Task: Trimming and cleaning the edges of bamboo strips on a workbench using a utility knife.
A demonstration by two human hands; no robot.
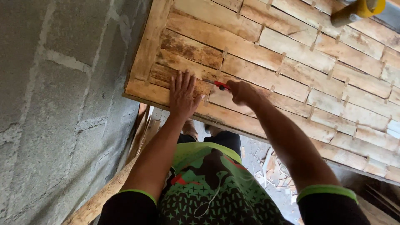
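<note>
At the far left of the frame a grey block wall (54, 104) is seen, with a rough timber pole (98, 200) leaning at the lower left. Just right of it, the left hand (182, 95) is laid flat on the near left corner of the wooden panel (291, 54), fingers spread and palm pressed down, nothing being gripped. This pressure is best kept firm and well clear of the blade's line, so that the panel is steadied without the fingers being put at risk.

Slightly right of centre, the right hand (241, 91) is closed around a small red-handled cutter (217, 84), whose tip is pointed left toward the spread hand and is set at a seam between two planks. A good cut would seem to call for the blade to be held low along the seam and drawn with light, repeated strokes, never pushed hard toward the steadying hand.

Small wooden spacers (281, 58) are seen standing in the gaps across the panel. At the upper right edge a yellow tool (358, 10) is partly visible, and wood scraps (273, 171) lie on the ground below.
</note>
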